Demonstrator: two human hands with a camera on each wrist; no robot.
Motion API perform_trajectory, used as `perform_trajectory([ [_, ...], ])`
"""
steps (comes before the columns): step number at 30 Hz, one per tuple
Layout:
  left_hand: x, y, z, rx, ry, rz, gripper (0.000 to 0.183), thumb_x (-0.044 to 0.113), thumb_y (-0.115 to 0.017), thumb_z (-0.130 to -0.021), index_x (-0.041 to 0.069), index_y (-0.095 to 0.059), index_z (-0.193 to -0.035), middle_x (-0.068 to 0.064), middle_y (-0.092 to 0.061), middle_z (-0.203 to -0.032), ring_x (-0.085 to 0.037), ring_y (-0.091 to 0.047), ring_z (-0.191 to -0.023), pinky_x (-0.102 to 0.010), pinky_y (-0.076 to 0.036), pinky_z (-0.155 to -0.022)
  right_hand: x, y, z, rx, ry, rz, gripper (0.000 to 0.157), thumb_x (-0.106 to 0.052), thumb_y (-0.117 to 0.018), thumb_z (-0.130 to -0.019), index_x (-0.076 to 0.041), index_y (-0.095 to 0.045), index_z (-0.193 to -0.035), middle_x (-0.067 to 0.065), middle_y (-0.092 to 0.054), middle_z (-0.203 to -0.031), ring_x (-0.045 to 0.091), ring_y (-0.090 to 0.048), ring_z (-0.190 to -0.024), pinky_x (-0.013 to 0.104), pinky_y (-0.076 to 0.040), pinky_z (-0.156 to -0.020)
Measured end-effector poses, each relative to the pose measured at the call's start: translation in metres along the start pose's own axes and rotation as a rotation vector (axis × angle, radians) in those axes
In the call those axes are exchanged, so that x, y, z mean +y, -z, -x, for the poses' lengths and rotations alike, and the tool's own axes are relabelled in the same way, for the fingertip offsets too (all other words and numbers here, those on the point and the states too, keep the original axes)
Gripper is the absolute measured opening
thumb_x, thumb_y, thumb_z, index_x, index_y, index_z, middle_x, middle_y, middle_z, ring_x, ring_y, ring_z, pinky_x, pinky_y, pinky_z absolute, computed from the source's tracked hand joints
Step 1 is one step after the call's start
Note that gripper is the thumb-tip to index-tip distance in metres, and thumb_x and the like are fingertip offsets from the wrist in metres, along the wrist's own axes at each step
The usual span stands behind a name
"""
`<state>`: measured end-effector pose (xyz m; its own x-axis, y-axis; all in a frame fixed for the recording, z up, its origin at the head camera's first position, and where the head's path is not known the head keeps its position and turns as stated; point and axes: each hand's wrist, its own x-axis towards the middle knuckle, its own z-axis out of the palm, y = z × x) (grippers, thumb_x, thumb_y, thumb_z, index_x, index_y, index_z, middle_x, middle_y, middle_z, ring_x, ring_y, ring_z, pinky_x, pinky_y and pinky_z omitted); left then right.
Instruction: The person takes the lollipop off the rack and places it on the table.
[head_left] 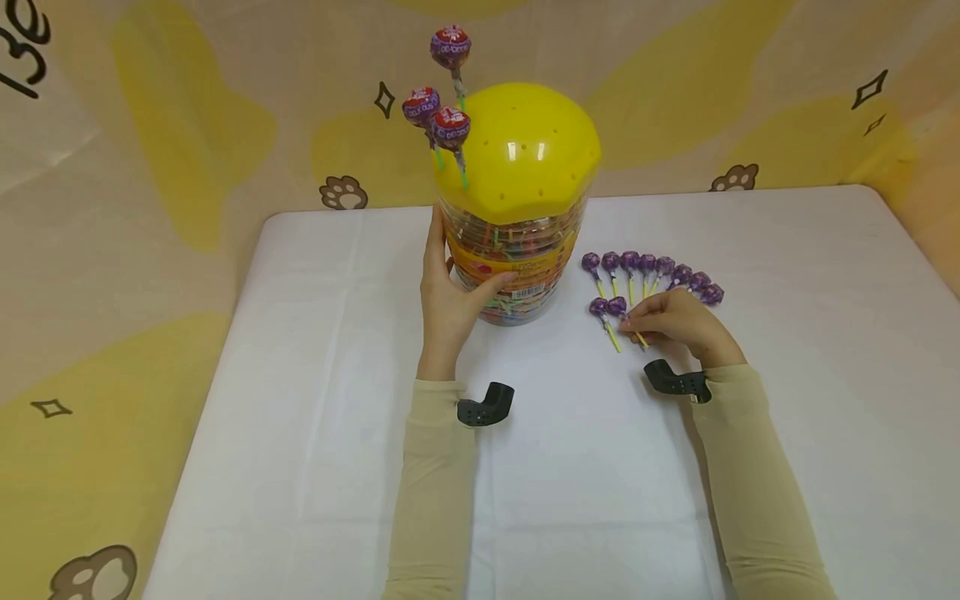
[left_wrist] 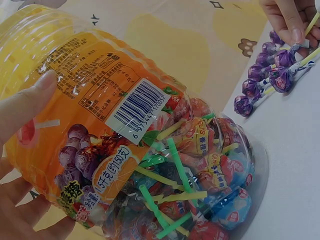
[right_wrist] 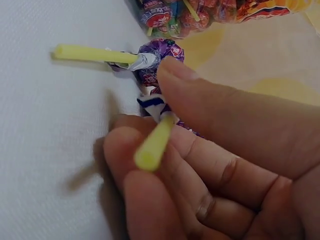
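Observation:
A clear plastic candy jar (head_left: 510, 287) with a yellow lid (head_left: 532, 158) stands upright near the back of the table. My left hand (head_left: 450, 312) grips its left side, thumb across the orange label (left_wrist: 100, 85). Three red-and-purple lollipops (head_left: 451, 128) stick up out of the left part of the lid. To the right of the jar, my right hand (head_left: 678, 325) pinches a purple-wrapped lollipop (right_wrist: 155, 142) by its yellow stick, close over the table. Another purple lollipop (head_left: 598, 307) lies just left of it. Behind that hand, several more purple lollipops (head_left: 630, 262) lie in a curved row.
A white cloth covers the table (head_left: 345, 417). Behind it hangs a yellow patterned backdrop (head_left: 660, 100). More lollipops (left_wrist: 220, 165) in colourful wrappers fill the jar's lower part. Several small holes (head_left: 555, 131) dot the lid.

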<state>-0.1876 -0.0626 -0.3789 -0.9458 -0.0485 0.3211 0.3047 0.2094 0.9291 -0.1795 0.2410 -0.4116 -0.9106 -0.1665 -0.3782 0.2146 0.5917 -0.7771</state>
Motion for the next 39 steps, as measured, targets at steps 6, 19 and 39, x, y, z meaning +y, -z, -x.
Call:
perform_trajectory([
  [6,-0.0005,-0.0004,0.0003,0.003,-0.009,-0.002,0.099,0.018,-0.079,-0.078,0.012,-0.013,-0.152,-0.002,-0.022,-0.155,-0.012,-0.021,-0.139,-0.035,-0.028,-0.111,-0.0003,0.0003,0.0004,0.007,0.000,-0.003,0.034,-0.019,-0.071,-0.085,0.011,-0.066,-0.100,0.000,-0.067,-0.076,0.008,-0.059,-0.065,0.019,-0.051,-0.062],
  [19,-0.0002,-0.0003,-0.0002,0.004,-0.012,0.014,0.098,0.017,-0.079,-0.078,0.011,-0.014,-0.152,-0.002,-0.022,-0.155,-0.012,-0.021,-0.139,-0.036,-0.028,-0.111,0.0006,-0.0007,-0.0014,0.073,0.017,-0.007,0.034,-0.018,-0.071,-0.086,0.011,-0.065,-0.103,0.001,-0.069,-0.080,0.007,-0.059,-0.068,0.017,-0.049,-0.064],
  [39,-0.0007,0.0005,0.0006,-0.001,-0.025,-0.002,0.100,0.017,-0.079,-0.077,0.011,-0.014,-0.152,-0.002,-0.022,-0.155,-0.012,-0.020,-0.140,-0.038,-0.029,-0.111,-0.0019,-0.0004,0.0026,0.222,0.146,-0.206,0.036,-0.015,-0.067,-0.088,0.014,-0.061,-0.109,-0.009,-0.068,-0.082,0.005,-0.066,-0.076,0.014,-0.051,-0.072],
])
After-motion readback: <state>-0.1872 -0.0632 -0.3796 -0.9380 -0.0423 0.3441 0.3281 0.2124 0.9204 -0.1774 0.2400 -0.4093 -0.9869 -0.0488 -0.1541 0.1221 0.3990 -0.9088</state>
